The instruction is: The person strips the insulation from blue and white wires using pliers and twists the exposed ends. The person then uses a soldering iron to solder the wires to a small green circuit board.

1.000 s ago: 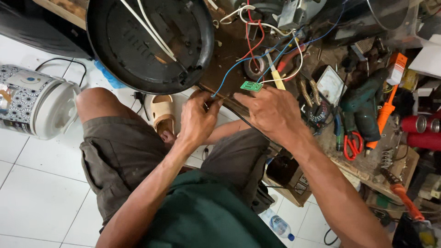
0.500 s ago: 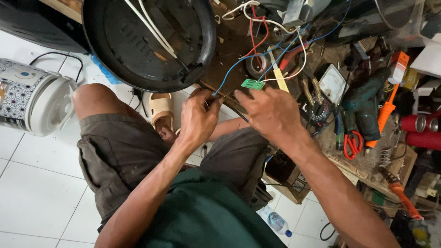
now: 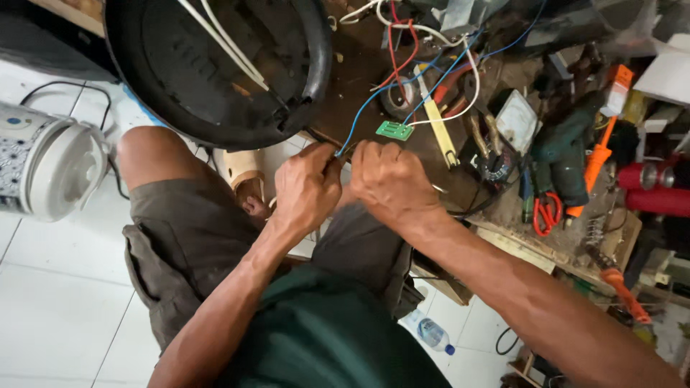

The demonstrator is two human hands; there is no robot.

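I pinch the near end of a thin blue wire between both sets of fingertips at the bench edge. It runs slack, up and away across the dark bench top, passing just left of a small green circuit board lying flat.

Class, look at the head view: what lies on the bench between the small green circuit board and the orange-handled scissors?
Between the green board and the scissors, the head view shows a yellow strip and a small coil-like part.

Colours on the bench
Blue wire, green circuit board, black round housing, white cooker patterned blue.
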